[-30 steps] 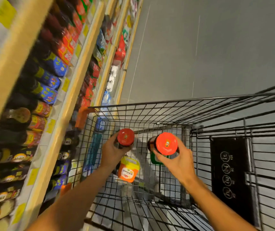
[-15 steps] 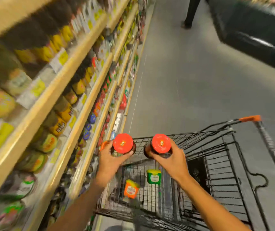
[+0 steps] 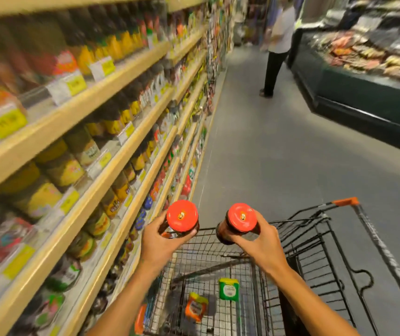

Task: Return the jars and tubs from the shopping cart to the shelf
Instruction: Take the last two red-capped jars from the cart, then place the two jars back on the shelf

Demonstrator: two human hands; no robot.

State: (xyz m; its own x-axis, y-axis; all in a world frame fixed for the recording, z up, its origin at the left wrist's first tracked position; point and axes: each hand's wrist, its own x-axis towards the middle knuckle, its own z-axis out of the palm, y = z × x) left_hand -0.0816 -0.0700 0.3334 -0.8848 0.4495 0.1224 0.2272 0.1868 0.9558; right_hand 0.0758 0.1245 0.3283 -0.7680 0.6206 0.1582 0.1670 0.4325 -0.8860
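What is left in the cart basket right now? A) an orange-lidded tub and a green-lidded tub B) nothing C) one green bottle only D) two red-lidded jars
A: the orange-lidded tub and the green-lidded tub sit on the floor of the cart, while the left hand and right hand each hold a red-lidded jar above it.

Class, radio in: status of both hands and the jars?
Left hand gripping red-lidded jar. Right hand gripping second jar. Two tubs remain in cart.
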